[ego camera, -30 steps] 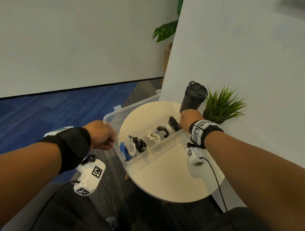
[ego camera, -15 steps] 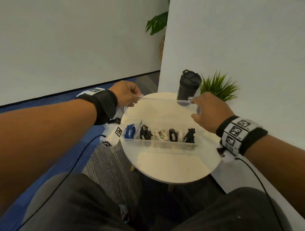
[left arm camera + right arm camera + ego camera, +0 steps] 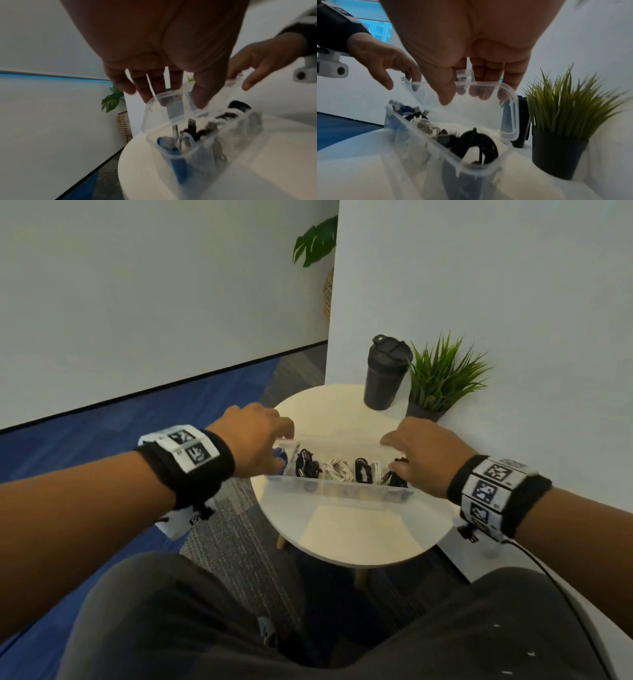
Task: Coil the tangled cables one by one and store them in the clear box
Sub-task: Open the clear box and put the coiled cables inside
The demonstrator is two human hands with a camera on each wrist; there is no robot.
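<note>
Both hands are on the lid (image 3: pixel 508 108) now: left hand (image 3: pixel 255 440) and right hand (image 3: pixel 423 455) pinch its front edge over the box (image 3: pixel 342 491) on the table (image 3: pixel 359 529). Cables (image 3: pixel 337 469) look all coiled inside, so next it's lower evenly and snap shut.

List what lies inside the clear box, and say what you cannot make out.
Inside the clear box sit coiled cables in a row: a blue cable, black cable, white cable and more black and white coils. The hands and the half-lowered lid cover both ends.
</note>
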